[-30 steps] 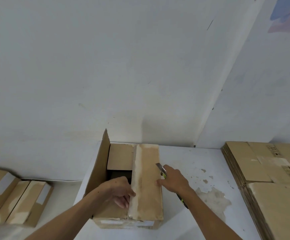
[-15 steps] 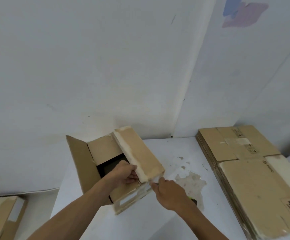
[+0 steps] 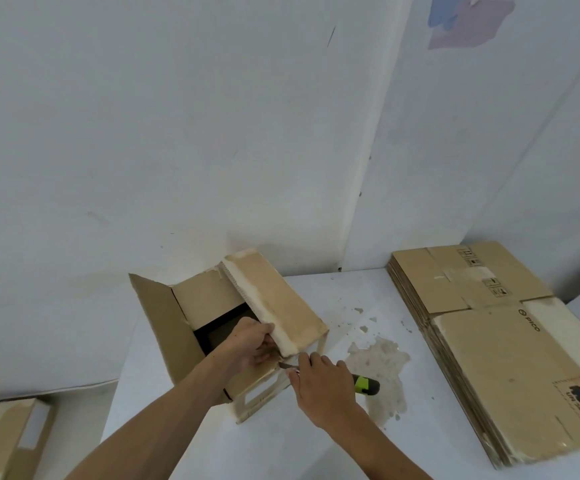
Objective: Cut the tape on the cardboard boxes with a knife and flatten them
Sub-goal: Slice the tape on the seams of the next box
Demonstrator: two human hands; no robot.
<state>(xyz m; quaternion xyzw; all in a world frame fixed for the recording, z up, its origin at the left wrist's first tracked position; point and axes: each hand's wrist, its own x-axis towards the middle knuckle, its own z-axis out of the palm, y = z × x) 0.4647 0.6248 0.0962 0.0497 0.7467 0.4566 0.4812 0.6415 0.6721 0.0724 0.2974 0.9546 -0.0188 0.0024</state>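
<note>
Fingers of the left hand point(image 3: 251, 344) grip the box point(image 3: 274, 303) flap's near end; the right hand point(image 3: 323, 386) clasps the knife point(image 3: 364, 384), blade at the box's near corner.

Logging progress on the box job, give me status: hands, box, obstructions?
Left hand grips the flap of the open box. Right hand holds knife, blade at near corner. Nothing blocking.

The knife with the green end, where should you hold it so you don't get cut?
Grip the knife by its handle, coming from the right, as the right hand does. The bare blade points left toward the box corner and the left hand, while the green and black butt sticks out on the right, away from the edge.
</note>
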